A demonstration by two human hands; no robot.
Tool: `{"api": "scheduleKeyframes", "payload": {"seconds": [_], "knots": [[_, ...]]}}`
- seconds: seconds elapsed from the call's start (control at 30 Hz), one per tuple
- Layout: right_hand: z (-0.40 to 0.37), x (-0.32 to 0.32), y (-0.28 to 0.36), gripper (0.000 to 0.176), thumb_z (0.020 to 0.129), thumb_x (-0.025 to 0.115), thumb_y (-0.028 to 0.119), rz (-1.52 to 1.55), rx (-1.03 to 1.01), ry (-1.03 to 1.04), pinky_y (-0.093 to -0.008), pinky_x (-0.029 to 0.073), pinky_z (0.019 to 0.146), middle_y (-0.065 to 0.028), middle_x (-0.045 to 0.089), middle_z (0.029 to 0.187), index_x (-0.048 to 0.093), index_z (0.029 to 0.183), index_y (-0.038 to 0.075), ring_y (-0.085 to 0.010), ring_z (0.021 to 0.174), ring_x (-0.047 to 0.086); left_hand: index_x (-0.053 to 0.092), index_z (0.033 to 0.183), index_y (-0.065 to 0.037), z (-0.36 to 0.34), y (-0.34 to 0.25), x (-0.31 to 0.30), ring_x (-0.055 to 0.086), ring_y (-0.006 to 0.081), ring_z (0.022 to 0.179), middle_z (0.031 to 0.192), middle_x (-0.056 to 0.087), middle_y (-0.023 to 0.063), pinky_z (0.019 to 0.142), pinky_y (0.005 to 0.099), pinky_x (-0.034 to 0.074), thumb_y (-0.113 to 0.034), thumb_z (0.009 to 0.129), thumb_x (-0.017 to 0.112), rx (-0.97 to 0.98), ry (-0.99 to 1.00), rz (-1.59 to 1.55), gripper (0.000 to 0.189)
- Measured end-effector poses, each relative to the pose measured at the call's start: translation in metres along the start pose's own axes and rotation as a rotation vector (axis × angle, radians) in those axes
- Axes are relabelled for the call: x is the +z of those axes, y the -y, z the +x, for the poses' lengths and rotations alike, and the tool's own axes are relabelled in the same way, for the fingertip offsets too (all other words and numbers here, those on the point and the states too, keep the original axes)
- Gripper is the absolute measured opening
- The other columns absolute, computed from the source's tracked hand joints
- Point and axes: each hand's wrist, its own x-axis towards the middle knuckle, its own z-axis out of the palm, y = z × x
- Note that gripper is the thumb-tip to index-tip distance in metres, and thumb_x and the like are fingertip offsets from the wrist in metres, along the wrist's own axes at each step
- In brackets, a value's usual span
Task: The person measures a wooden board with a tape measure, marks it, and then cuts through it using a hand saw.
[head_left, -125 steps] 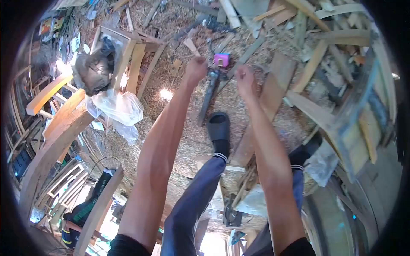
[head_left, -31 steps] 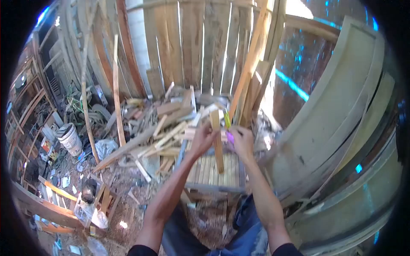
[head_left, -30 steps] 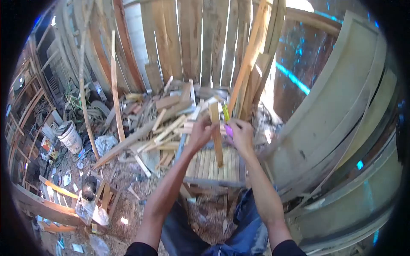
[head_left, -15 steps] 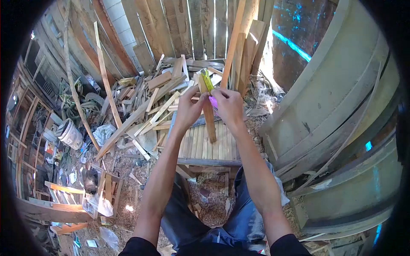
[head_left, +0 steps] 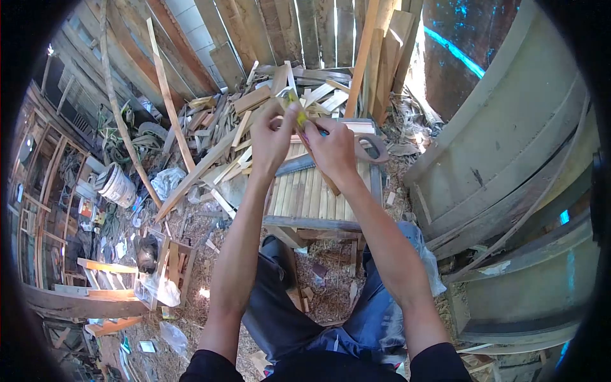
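Both hands are raised over a slatted wooden stool [head_left: 312, 197]. My left hand [head_left: 272, 141] has its fingers closed at the near end of a yellow tape or strip [head_left: 300, 116]. Close beside it, my right hand [head_left: 331, 149] is closed on a narrow wooden stick [head_left: 330, 184] that slants down toward the slats. Something pink shows between the hands, too small to name. A handsaw [head_left: 296, 165] lies across the stool behind my right hand, its handle [head_left: 374, 148] at the right.
Scrap wood [head_left: 254, 99] is heaped beyond the stool. A long board [head_left: 170, 95] leans at the left, near a white bucket [head_left: 116, 185]. Large curved panels [head_left: 496, 146] stand at the right. A small wooden crate [head_left: 172, 270] sits at the lower left.
The view has shifted, and both hands with the stick and yellow strip appear slightly turned. The saw and its handle now show more fully.
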Motion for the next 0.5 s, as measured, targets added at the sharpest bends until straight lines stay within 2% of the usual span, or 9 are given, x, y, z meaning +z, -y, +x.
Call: {"api": "scheduleKeyframes", "payload": {"seconds": [0.03,0.13,0.2,0.27,0.3,0.37,0.43,0.5], "knots": [[-0.001,0.006,-0.004,0.027,0.087,0.063,0.026,0.011,-0.018,0.01,-0.0428,0.052,0.068,-0.024,0.066,0.074,0.074,0.091,0.001,-0.0387,0.071,0.067,0.062,0.108,0.006,-0.002,-0.007,0.0,0.065,0.0115,0.077,0.088,0.067,0.0102,0.063,0.0254,0.054,-0.025,0.094,0.067,0.051,-0.133,-0.108,0.035],[-0.003,0.016,-0.005,0.025,0.087,0.063,0.024,0.012,-0.039,0.018,-0.0425,0.052,0.066,-0.0235,0.067,0.074,0.073,0.091,0.001,-0.0394,0.071,0.067,0.058,0.114,0.006,0.006,-0.01,-0.013,0.067,0.0137,0.08,0.091,0.068,0.0106,0.064,0.0243,0.056,-0.017,0.093,0.069,0.121,-0.184,-0.193,0.033],[-0.004,0.016,-0.004,0.024,0.087,0.064,0.023,0.005,-0.042,0.021,-0.0425,0.052,0.065,-0.0232,0.067,0.074,0.073,0.091,0.001,-0.0395,0.07,0.067,0.061,0.109,0.006,0.007,-0.008,-0.017,0.067,0.0136,0.078,0.091,0.068,0.0106,0.063,0.0255,0.057,-0.015,0.093,0.069,0.102,-0.194,-0.174,0.027],[-0.004,0.014,-0.002,0.026,0.089,0.063,0.023,0.0,0.018,0.078,-0.0355,0.05,0.065,-0.018,0.07,0.076,0.073,0.097,0.001,-0.0259,0.068,0.068,0.064,0.095,0.003,0.009,-0.005,-0.02,0.065,0.0108,0.078,0.092,0.067,0.0086,0.064,0.0273,0.06,-0.019,0.093,0.069,0.13,-0.15,-0.181,0.023],[-0.004,0.014,-0.004,0.026,0.089,0.063,0.023,-0.003,0.019,0.085,-0.0355,0.05,0.065,-0.018,0.07,0.076,0.073,0.097,0.001,-0.0259,0.068,0.068,0.064,0.092,0.003,0.01,-0.004,-0.021,0.066,0.0102,0.078,0.095,0.069,0.009,0.066,0.0266,0.06,-0.017,0.093,0.069,0.122,-0.14,-0.162,0.021],[-0.002,0.012,-0.008,0.026,0.088,0.064,0.023,0.074,-0.03,0.041,-0.0422,0.051,0.065,-0.0236,0.068,0.077,0.072,0.093,-0.001,-0.0383,0.072,0.068,0.064,0.091,0.004,0.012,-0.001,-0.021,0.067,0.0107,0.075,0.09,0.069,0.0092,0.063,0.0253,0.057,-0.015,0.092,0.069,0.162,-0.137,-0.131,0.019],[-0.002,0.013,-0.013,0.027,0.087,0.064,0.024,0.051,-0.047,0.031,-0.0424,0.052,0.065,-0.0233,0.068,0.077,0.071,0.095,0.0,-0.0384,0.072,0.067,0.063,0.086,0.004,0.011,-0.005,-0.015,0.067,0.0089,0.071,0.083,0.07,0.0081,0.058,0.022,0.051,-0.011,0.091,0.071,0.229,-0.147,-0.105,0.017],[-0.002,0.01,-0.011,0.028,0.087,0.065,0.026,0.034,-0.068,0.018,-0.0425,0.052,0.065,-0.0229,0.068,0.077,0.07,0.097,0.0,-0.0385,0.071,0.067,0.063,0.086,0.004,0.008,-0.008,-0.014,0.067,0.0091,0.071,0.082,0.07,0.008,0.058,0.0218,0.051,-0.01,0.09,0.071,0.26,-0.175,-0.033,0.017]]}}
